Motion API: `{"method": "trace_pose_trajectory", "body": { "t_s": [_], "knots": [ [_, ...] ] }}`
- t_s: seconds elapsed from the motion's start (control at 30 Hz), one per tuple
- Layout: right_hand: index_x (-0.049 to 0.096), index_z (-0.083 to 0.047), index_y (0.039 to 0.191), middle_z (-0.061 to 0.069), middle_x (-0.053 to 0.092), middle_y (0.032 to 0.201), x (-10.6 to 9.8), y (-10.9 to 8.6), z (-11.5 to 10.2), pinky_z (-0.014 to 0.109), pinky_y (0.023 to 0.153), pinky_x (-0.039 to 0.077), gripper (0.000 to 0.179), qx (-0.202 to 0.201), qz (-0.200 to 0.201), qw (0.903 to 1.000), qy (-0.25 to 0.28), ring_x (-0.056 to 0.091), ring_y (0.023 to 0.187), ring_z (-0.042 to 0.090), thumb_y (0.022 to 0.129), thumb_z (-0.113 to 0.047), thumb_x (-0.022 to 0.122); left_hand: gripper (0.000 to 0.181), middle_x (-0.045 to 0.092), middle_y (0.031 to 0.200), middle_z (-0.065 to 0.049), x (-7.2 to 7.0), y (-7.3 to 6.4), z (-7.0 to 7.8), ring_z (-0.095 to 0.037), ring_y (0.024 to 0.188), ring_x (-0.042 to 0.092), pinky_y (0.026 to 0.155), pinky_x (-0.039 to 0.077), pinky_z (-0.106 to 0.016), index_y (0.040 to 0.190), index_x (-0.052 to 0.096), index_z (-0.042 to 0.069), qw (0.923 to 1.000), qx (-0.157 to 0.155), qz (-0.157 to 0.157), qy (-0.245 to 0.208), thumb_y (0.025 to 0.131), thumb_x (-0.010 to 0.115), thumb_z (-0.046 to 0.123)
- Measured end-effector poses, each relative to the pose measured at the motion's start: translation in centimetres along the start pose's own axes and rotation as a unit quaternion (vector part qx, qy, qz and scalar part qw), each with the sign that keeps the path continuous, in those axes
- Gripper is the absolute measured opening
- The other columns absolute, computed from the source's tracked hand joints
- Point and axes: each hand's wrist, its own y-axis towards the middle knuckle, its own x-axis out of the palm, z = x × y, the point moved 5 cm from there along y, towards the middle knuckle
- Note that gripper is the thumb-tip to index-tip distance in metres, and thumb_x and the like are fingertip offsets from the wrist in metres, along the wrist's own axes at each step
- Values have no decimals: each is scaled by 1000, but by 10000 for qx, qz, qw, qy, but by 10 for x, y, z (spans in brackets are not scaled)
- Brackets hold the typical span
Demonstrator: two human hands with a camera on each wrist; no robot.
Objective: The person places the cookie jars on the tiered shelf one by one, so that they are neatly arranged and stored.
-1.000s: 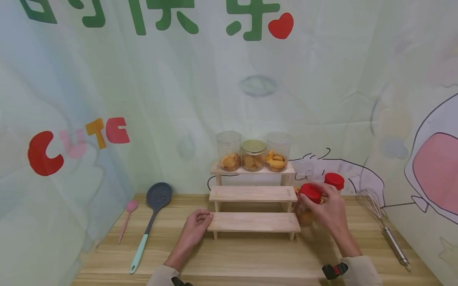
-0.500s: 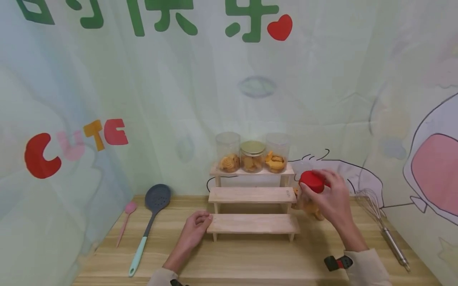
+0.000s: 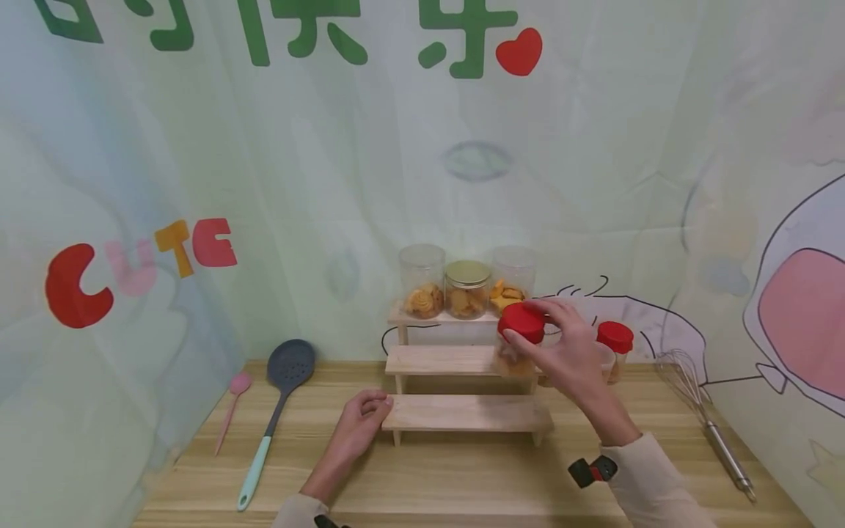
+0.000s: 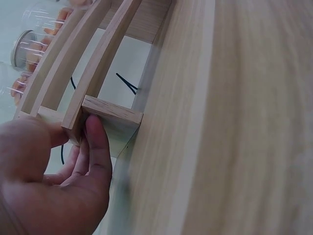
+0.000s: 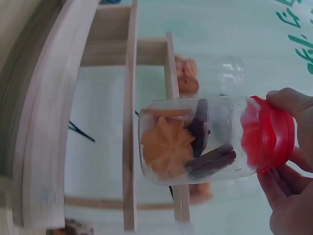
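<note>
My right hand (image 3: 571,352) grips a clear jar by its red lid (image 3: 521,323). The jar (image 5: 220,117) is upright in the head view, in front of the top step and overlapping the right end of the middle step (image 3: 442,358). In the right wrist view, a flower-shaped cookie (image 5: 167,148) and dark sticks show inside it. At the left end of the bottom step (image 3: 465,412) of a three-tier wooden stand, my left hand (image 3: 359,425) pinches the board, fingertips at its underside in the left wrist view.
On the top step stand two open-looking clear jars of cookies (image 3: 422,282) (image 3: 507,293) and a gold-lidded one (image 3: 467,290). Another red-lidded jar (image 3: 615,337) is behind my right hand. A whisk (image 3: 713,425) lies right; a slotted turner (image 3: 290,367) and pink spoon (image 3: 234,400) lie left.
My right hand has lifted the red-lidded jar from beside the stand and carried it left to the middle step. My left hand stays on the bottom step.
</note>
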Motion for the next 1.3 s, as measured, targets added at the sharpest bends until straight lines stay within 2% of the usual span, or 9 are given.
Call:
{"method": "trace_pose_trajectory", "body": {
  "t_s": [0.07,0.13,0.4,0.6,0.77,1.0,1.13,1.3],
  "knots": [
    [71,-13,138,11,69,138,13,2,-8,49,92,65,57,-92,-71,9999,90,65,123,30,88,-28,93,40,75,116,-16,0,0,0,-13,101,67,80,53,-20,133,63,-5,10000,14,-14,-10,110,66,26],
    [71,-12,137,12,69,137,26,5,-15,52,94,64,57,-155,-132,9995,239,65,123,31,87,-27,94,40,75,116,-16,-1,0,0,-12,100,67,80,53,-20,134,63,-6,10000,14,-5,-14,109,66,26],
    [71,-10,137,12,71,136,78,14,-43,45,94,65,58,-375,-353,9969,600,70,120,30,87,-29,94,44,75,117,-18,-1,-2,-1,-11,99,65,80,52,-19,136,62,-8,10000,78,3,-38,109,68,26],
    [70,-10,140,9,68,140,102,26,-47,44,96,65,58,-207,-381,9965,719,67,122,29,91,-33,91,44,75,118,-19,-1,-1,-2,-11,100,65,80,52,-18,135,62,-9,9999,142,25,-74,108,68,25],
    [72,-10,136,11,67,139,112,33,-46,45,97,65,55,-259,-199,9975,632,66,125,31,90,-35,91,43,75,120,-20,-1,-1,-3,-12,102,67,80,53,-18,136,62,-9,9999,105,23,-126,108,68,23],
    [73,-13,133,9,67,138,117,33,-48,44,99,64,52,-334,-38,9976,605,65,126,29,90,-36,91,43,75,121,-21,-3,1,-2,-13,103,68,80,53,-19,136,62,-8,9999,100,23,-97,109,68,24],
    [66,-12,141,9,63,143,118,31,-50,44,102,63,61,-331,-214,9984,405,63,128,29,91,-38,90,45,75,122,-21,-2,1,-2,-13,103,68,81,53,-19,137,62,-8,9999,77,12,-74,109,68,26],
    [54,-14,156,7,55,156,111,20,-47,48,113,56,79,-281,-347,9989,150,54,144,28,91,-42,89,44,75,122,-22,-1,1,-2,-17,106,69,83,53,-21,137,61,-8,9999,34,-46,-116,109,66,26]
  ]
}}
